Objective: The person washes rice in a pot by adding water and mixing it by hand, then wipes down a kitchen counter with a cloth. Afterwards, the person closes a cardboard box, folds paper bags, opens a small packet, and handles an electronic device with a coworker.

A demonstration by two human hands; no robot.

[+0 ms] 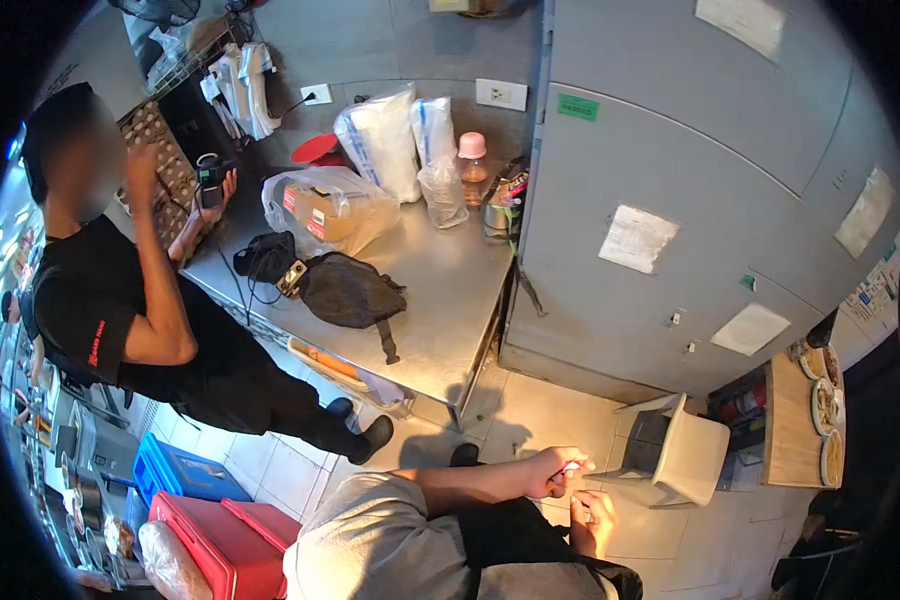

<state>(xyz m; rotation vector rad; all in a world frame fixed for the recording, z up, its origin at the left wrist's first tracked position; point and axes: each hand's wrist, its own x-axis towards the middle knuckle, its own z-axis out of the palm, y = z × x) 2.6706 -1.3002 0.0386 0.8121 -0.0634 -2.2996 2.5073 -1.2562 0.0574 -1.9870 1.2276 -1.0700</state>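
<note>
Both of my hands are low in the frame, in front of my body, over the tiled floor. My left hand [557, 472] is closed around something small that glows at its fingertips; I cannot make out what it is. Just below it, my right hand [594, 522] has its fingers curled, and whether it holds anything is hidden. The two hands are close but apart. Nearest to them is a pale plastic chair [692, 455] with a dark item on its seat.
A metal table [440, 330] bears a black bag [350, 290], a bagged box and a pink-capped bottle [473, 165]. Grey cabinets [610, 330] stand behind. A co-worker [120, 290] in black stands at left, holding a device. Red [215, 545] and blue bins are lower left.
</note>
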